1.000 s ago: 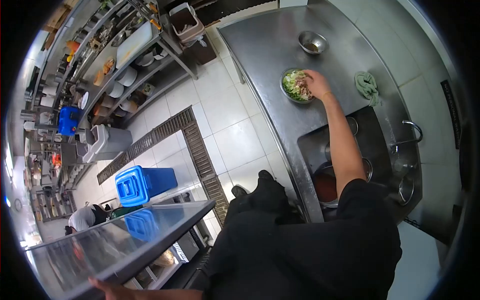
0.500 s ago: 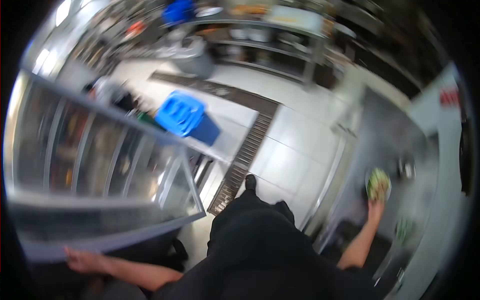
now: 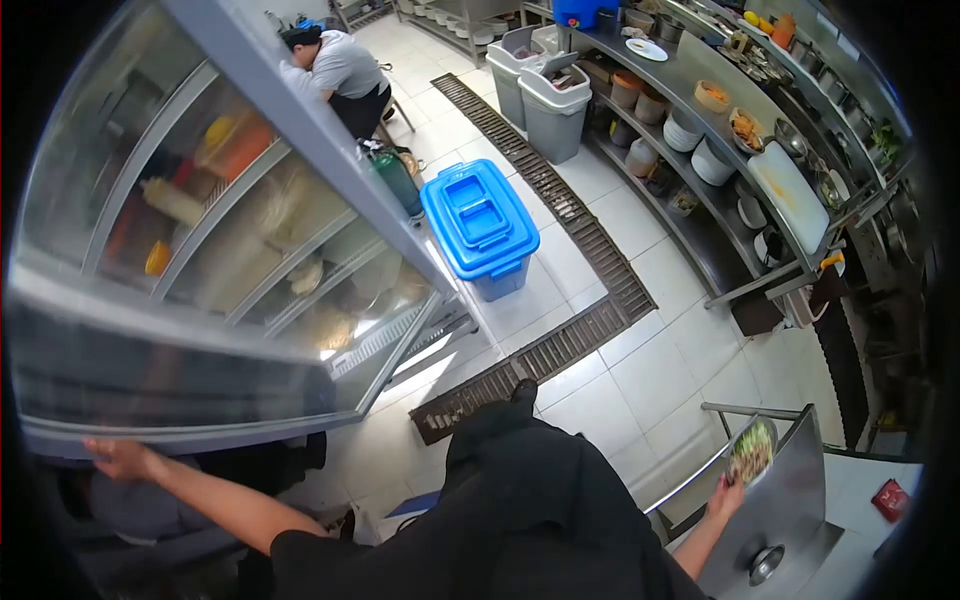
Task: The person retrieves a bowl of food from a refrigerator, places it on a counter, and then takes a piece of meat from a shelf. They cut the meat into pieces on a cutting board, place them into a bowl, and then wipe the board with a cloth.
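Note:
My left hand (image 3: pixel 122 460) is at the bottom edge of a fridge's grey-framed glass door (image 3: pixel 230 425), its fingers closed on the frame. Through the glass I see shelves with containers and a squeeze bottle (image 3: pixel 172 200). In my right hand (image 3: pixel 729 494) is a shallow dish of food (image 3: pixel 752 452), with green shreds and pale brown pieces on top. I hold it by its near rim, above the end of a steel counter (image 3: pixel 785 505). A small metal bowl (image 3: pixel 766 564) sits on that counter, nearer to me.
A blue lidded bin (image 3: pixel 480 220) stands ahead beside a floor drain grate (image 3: pixel 545 350). Grey bins (image 3: pixel 555 100) and a steel worktable (image 3: pixel 690 90) with bowls and a cutting board (image 3: pixel 787 195) are beyond. A person (image 3: pixel 345 75) sits bent over at the back left.
My view has turned, and the blue bin appears farther right. The dish in my right hand is now over the counter's far end. My left hand has stayed at the door's edge.

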{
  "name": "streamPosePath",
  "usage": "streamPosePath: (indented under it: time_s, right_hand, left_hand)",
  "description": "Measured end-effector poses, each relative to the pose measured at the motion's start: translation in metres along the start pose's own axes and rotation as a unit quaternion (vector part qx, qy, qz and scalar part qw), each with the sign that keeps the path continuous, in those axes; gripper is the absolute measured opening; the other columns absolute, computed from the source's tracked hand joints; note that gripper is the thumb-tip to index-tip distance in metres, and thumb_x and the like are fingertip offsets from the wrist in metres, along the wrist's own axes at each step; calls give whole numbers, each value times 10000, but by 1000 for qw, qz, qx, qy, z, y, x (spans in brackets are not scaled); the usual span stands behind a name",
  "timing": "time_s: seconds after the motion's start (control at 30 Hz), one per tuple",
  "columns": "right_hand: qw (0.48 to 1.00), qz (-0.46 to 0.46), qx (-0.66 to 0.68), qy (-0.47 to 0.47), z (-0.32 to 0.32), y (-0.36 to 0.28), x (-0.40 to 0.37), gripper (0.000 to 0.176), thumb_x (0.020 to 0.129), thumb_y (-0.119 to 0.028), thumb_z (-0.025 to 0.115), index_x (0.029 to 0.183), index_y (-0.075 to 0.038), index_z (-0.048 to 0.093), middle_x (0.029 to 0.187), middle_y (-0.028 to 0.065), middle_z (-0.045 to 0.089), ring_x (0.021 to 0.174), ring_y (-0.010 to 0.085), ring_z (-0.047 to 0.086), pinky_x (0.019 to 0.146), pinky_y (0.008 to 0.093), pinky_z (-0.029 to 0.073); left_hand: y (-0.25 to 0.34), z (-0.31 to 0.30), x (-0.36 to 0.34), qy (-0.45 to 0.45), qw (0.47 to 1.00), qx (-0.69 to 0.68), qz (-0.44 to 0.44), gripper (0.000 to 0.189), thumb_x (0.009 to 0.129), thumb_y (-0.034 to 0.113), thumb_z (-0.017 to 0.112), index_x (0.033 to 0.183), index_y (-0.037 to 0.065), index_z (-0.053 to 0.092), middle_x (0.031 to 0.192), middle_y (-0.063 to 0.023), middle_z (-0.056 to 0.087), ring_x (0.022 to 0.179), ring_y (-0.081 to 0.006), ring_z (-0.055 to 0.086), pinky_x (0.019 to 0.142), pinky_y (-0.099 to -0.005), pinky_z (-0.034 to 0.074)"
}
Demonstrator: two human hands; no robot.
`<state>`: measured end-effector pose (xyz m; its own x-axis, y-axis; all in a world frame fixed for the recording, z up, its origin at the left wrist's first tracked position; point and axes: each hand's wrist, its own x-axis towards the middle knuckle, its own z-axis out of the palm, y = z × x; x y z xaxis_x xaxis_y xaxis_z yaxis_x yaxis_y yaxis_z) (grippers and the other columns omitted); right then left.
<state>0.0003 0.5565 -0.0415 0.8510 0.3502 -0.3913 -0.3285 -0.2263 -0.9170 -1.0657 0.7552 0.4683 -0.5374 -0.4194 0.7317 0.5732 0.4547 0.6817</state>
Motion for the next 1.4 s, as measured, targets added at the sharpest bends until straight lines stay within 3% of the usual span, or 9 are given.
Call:
streamPosePath:
  time_s: [0.1,0.2,0.37,0.57,0.67,0.7,1.0,1.1,1.4]
  right_hand:
    - [986,89,137,-36,142,-51,5,197,988,-165,618,1156,-64,641,1011,69,668,830,176,636,718,334,568]
    - [992,77,95,-40,253,-78,21,218,1000,-194,614,1199,-103,606,1009,43,669,818,153,635,687,306,564]
    - [989,46,39,-135,398,-128,58,258,1039,-224,567,1277,-125,559,1051,42,684,773,150,663,543,287,565]
    - [969,-13,-70,-238,575,-187,141,289,1061,-185,530,1331,-84,545,1072,85,705,753,169,709,479,282,589]
    - [939,-30,-113,-324,678,-212,179,268,1055,-187,533,1291,-68,574,1091,93,702,830,182,723,501,301,607]
    - [918,-29,-127,-374,712,-219,186,270,1054,-180,531,1292,-58,572,1095,101,702,839,188,725,508,310,616]
    - [700,60,-217,-677,1034,-270,137,301,1052,-173,528,1310,-17,530,1098,129,704,879,220,736,601,362,659]
    - [643,97,-253,-716,1114,-272,106,281,1040,-183,546,1256,-2,545,1083,130,705,874,224,735,628,373,663]
    - [599,38,-326,-730,1334,-281,76,293,1032,-249,576,1175,5,613,914,100,689,712,178,708,612,336,640]
  left_hand:
    - [31,30,-24,-10,999,34,-12,704,993,573,595,1217,-90,667,1204,-283,694,1147,-403,661,1020,-443,496]
    - [-68,107,-6,-57,987,-146,40,697,987,538,633,1254,-105,651,1265,-279,676,1171,-382,655,1035,-431,486]
    - [-194,141,-103,-120,989,37,-73,722,953,463,702,1308,-154,579,1347,-321,614,1185,-412,633,1040,-430,479]
    - [-208,63,-455,-329,858,46,-392,430,960,321,637,1206,-31,653,1169,-189,670,974,-305,650,848,-477,538]
    - [-135,24,-653,-569,645,203,-468,261,989,328,577,1131,127,663,990,-112,651,888,-257,632,672,-454,528]
    - [-113,29,-712,-530,599,129,-586,285,976,319,608,1164,107,645,1025,-108,648,962,-249,646,670,-422,526]
    - [401,196,-866,-768,438,-233,-405,648,1070,540,475,1515,75,404,1385,-125,586,1193,-259,628,965,-428,533]
    - [437,274,-895,-769,380,-271,-437,627,1094,540,393,1528,87,383,1393,-114,593,1218,-243,625,988,-453,531]
    - [433,502,-957,-740,411,-224,-484,455,1117,300,400,1464,10,449,1345,-151,623,1156,-238,660,960,-411,573]
